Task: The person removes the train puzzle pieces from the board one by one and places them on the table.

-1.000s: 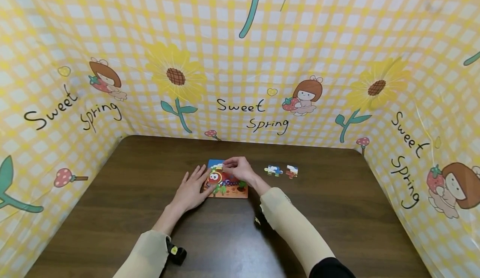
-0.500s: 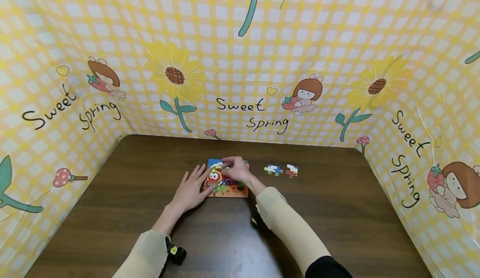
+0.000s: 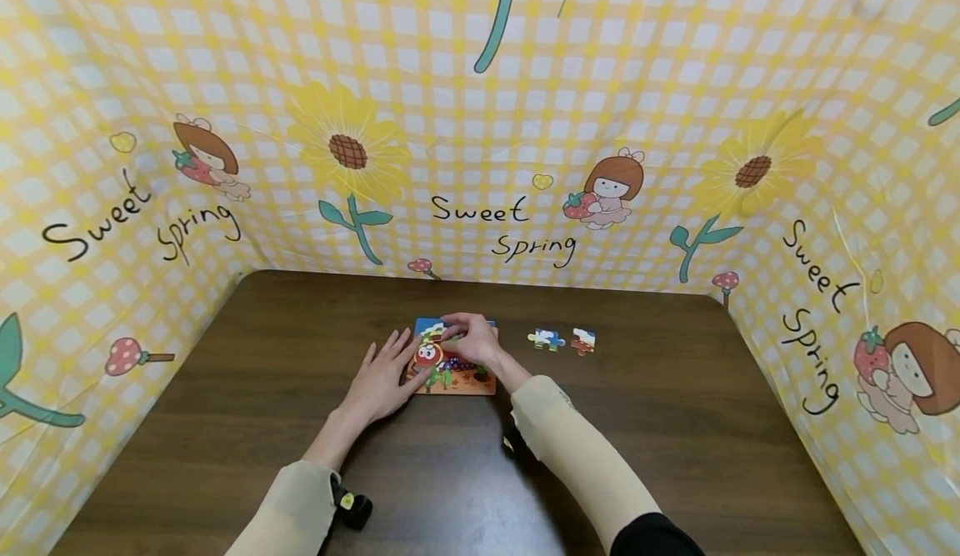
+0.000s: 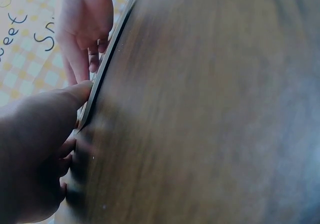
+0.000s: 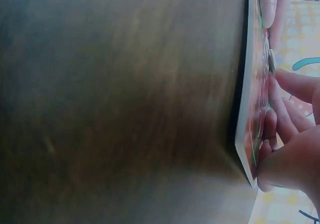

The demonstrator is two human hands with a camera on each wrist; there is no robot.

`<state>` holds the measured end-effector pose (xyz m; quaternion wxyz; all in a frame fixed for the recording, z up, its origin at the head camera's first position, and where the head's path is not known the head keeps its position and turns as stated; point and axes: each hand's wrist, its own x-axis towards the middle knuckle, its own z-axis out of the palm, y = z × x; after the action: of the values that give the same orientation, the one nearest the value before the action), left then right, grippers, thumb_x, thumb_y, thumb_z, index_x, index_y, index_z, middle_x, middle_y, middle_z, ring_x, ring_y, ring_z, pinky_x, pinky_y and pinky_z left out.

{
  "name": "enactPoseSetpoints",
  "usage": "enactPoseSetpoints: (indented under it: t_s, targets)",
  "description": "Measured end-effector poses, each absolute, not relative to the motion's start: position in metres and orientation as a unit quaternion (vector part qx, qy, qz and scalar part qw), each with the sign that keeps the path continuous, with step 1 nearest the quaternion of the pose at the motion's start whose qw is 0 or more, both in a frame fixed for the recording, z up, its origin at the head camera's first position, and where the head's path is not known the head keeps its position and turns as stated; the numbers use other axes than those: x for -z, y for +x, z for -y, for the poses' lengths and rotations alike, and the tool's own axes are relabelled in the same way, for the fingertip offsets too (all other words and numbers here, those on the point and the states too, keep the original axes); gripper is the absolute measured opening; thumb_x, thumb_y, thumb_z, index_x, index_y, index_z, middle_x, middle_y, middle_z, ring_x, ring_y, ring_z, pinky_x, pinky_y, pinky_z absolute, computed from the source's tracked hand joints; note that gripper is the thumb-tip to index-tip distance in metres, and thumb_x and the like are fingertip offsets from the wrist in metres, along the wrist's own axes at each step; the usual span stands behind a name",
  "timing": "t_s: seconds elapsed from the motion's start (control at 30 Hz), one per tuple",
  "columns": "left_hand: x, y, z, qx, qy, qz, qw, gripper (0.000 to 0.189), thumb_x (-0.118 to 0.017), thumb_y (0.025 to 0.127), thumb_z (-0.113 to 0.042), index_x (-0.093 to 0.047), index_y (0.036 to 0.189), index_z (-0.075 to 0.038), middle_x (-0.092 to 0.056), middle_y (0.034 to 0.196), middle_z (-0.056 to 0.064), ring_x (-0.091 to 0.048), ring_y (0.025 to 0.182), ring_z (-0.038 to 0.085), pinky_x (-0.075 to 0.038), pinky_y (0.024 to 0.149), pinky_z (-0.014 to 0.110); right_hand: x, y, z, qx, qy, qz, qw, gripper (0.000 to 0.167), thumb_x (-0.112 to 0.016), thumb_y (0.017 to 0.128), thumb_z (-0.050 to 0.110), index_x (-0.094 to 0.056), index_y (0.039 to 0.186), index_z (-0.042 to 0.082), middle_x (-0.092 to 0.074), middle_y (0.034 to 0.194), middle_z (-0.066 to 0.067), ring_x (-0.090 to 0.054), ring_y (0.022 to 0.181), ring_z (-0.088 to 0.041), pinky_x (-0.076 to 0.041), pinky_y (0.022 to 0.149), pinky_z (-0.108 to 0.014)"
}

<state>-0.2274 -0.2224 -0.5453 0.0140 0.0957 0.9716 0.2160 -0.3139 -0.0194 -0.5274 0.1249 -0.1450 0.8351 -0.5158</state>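
Note:
A jigsaw puzzle board [image 3: 472, 385] with a colourful cartoon picture lies flat on the table. My left hand [image 3: 381, 381] rests on its left side, fingers spread and straight, with the thumb along the near-left part. Over the upper middle of the board, my right hand [image 3: 476, 341] pinches a small puzzle piece [image 5: 271, 61], which stands tilted at the board's surface in the right wrist view. That hand hides part of the picture in the head view. Seen from the left wrist, the board [image 4: 107, 58] shows only its thin edge, with the left thumb on it.
Two loose puzzle pieces lie right of the board: a blue-and-white one [image 3: 546, 339] and a red-brown-and-white one [image 3: 582, 341]. The dark wooden table [image 3: 420, 473] is enclosed at the back and sides by a yellow checked cloth [image 3: 480, 139].
My right hand has shifted slightly left over the board's upper part, then stays nearly still. My left hand keeps its place, and the loose pieces have not moved.

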Motion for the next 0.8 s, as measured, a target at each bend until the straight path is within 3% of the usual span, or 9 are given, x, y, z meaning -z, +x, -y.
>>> enactPoseSetpoints:
  t_s: [0.27, 0.8]
  targets:
    - [0.5463, -0.2277, 0.2226, -0.215, 0.099, -0.972, 0.012, 0.075, -0.06, 0.111, -0.052, -0.041, 0.171, -0.01, -0.029, 0.181, 0.02, -0.023, 0.17, 0.044, -0.015, 0.136, 0.072, 0.5283, -0.3143, 0.0197, 0.531, -0.135, -0.827, 0.125, 0.039, -0.079, 0.101, 0.007, -0.074, 0.14, 0.006, -0.085, 0.113, -0.014, -0.073, 0.127, -0.034, 0.005, 0.137, -0.067]
    - [0.5472, -0.2276, 0.2232, -0.214, 0.099, -0.972, 0.009, 0.076, -0.061, 0.111, -0.052, -0.041, 0.171, -0.01, -0.029, 0.181, 0.02, -0.022, 0.171, 0.044, -0.014, 0.136, 0.072, 0.5266, -0.3129, 0.0246, 0.525, -0.121, -0.837, 0.092, 0.034, -0.081, 0.101, 0.012, -0.077, 0.135, 0.006, -0.086, 0.109, -0.013, -0.073, 0.13, -0.034, -0.001, 0.138, -0.065]
